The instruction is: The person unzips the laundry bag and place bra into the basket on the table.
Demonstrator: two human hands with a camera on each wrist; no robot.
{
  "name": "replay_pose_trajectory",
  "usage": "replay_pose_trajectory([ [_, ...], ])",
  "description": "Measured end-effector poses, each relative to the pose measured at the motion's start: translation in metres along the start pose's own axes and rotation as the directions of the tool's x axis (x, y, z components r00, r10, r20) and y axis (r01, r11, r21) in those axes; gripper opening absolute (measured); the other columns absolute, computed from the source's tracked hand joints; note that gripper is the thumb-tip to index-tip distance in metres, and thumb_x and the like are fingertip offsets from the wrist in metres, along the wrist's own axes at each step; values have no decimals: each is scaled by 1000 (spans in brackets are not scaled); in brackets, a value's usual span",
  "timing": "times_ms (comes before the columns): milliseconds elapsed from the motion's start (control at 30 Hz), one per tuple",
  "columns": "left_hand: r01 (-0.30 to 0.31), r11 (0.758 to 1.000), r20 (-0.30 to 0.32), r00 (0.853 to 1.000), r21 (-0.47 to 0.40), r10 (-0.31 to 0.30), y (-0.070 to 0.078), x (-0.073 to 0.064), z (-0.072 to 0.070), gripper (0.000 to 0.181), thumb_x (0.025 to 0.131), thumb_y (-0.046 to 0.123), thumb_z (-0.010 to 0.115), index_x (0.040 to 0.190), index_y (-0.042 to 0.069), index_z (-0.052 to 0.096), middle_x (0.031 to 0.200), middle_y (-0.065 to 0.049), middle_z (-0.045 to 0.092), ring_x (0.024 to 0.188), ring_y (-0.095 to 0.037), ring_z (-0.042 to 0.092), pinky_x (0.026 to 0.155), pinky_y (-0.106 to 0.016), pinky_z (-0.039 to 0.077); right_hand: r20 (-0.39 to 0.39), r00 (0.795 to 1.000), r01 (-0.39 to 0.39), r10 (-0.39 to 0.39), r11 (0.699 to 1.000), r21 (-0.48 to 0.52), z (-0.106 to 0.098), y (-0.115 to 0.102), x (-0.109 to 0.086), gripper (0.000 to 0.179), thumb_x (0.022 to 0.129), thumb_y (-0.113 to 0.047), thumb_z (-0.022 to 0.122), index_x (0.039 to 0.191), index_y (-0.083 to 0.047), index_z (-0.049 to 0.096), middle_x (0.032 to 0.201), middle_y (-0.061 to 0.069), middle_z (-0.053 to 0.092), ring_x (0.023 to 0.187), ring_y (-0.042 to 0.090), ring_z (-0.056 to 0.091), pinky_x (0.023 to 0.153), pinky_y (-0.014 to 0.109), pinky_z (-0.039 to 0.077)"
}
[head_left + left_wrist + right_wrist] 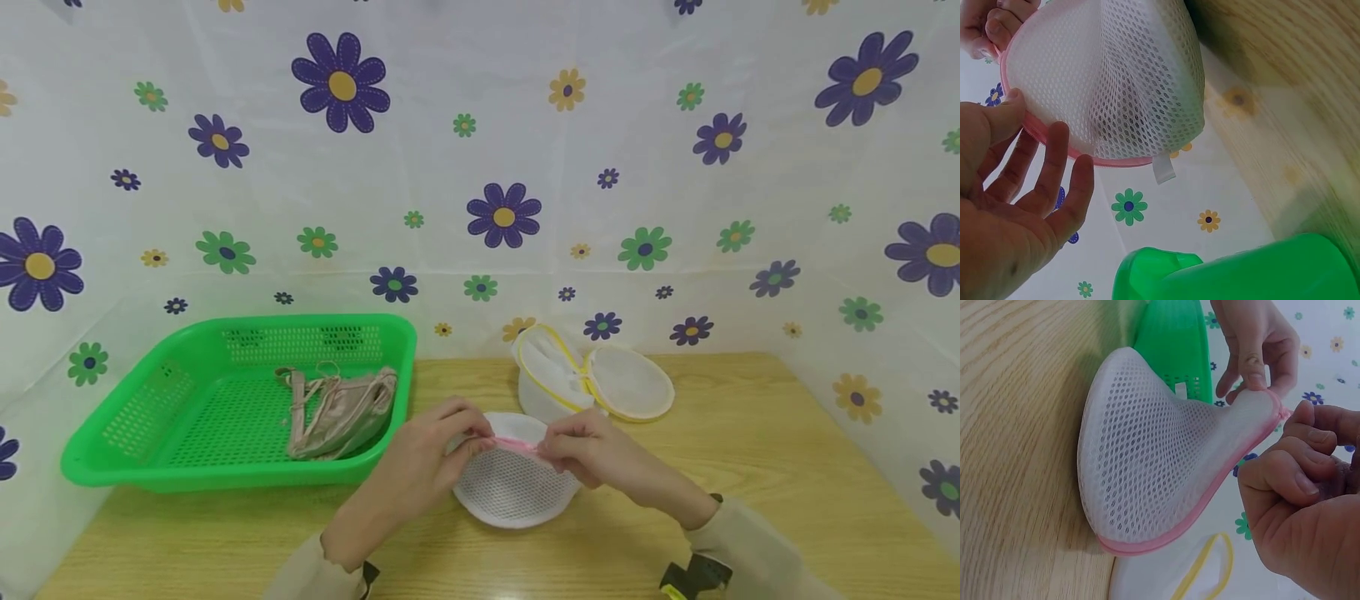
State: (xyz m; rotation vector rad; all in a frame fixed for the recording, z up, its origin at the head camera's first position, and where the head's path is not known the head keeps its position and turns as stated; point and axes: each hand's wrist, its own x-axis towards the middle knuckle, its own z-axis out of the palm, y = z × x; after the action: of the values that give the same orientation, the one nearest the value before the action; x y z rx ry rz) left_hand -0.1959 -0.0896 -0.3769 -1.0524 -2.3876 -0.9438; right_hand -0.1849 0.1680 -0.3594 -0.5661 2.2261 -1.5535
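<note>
A white mesh laundry bag (517, 492) with a pink zipper (514, 445) along its rim is held above the near part of the table. My left hand (435, 446) pinches the zippered rim between thumb and fingers. At the other end of that stretch, my right hand (600, 450) has its thumb and curled fingers at the zipper, pinching its small pink pull (1284, 414). The right wrist view shows the bag (1147, 450) pulled up to a point between both hands. A white tag (1163, 169) hangs from its edge. Whatever is inside the bag cannot be made out.
On the left stands a green plastic basket (240, 477) with a beige bra (348, 408) lying in it. Behind the hands, a second white mesh bag (630, 382) with yellow trim lies open. A flower-patterned sheet (450, 167) hangs behind the wooden table (750, 433).
</note>
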Motion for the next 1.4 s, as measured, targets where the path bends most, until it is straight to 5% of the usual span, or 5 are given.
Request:
replay_pose_trajectory([
  [533, 53, 999, 16, 998, 3, -53, -3, 0, -2, 5, 95, 23, 73, 93, 18, 73, 100, 10, 67, 88, -5, 63, 75, -25, 56, 25, 1000, 16, -15, 999, -30, -10, 7, -3, 33, 103, -16, 53, 80, 8, 54, 57, -9, 35, 47, 3, 28, 45, 18, 23],
  [733, 68, 993, 30, 997, 96, -71, 2, 0, -3, 5, 93, 23, 77, 94, 23, 72, 98, 13, 66, 87, -2, 65, 73, -21, 55, 5, 1000, 24, -24, 998, -52, -10, 6, -3, 34, 105, -17, 51, 80, 6, 56, 61, -7, 39, 49, 3, 32, 46, 18, 26],
  [900, 1, 984, 0, 1000, 179, -1, 12, 4, -2, 21, 86, 19, 83, 104, 22, 73, 103, 10, 68, 94, -7, 66, 74, -24, 57, -10, 999, 42, -43, 996, -78, -10, 6, -3, 33, 105, -18, 50, 81, 3, 59, 63, -6, 41, 50, 3, 33, 46, 18, 28],
  [1100, -105, 980, 2, 994, 169, 106, 22, 10, 5, 22, 84, 17, 85, 104, 18, 76, 102, 4, 70, 94, -11, 65, 78, -25, 57, -11, 997, 77, -79, 989, -127, -8, 3, -3, 31, 104, -17, 51, 80, -1, 61, 63, -6, 44, 50, 3, 34, 46, 18, 28],
  [1400, -61, 988, 18, 998, 145, 59, 23, 12, 10, 8, 89, 16, 80, 95, 18, 75, 94, 7, 68, 87, -7, 62, 74, -21, 55, -28, 994, 96, -104, 975, -201, -6, 3, -3, 28, 101, -16, 54, 78, -4, 63, 60, -8, 42, 51, 2, 35, 47, 19, 30],
])
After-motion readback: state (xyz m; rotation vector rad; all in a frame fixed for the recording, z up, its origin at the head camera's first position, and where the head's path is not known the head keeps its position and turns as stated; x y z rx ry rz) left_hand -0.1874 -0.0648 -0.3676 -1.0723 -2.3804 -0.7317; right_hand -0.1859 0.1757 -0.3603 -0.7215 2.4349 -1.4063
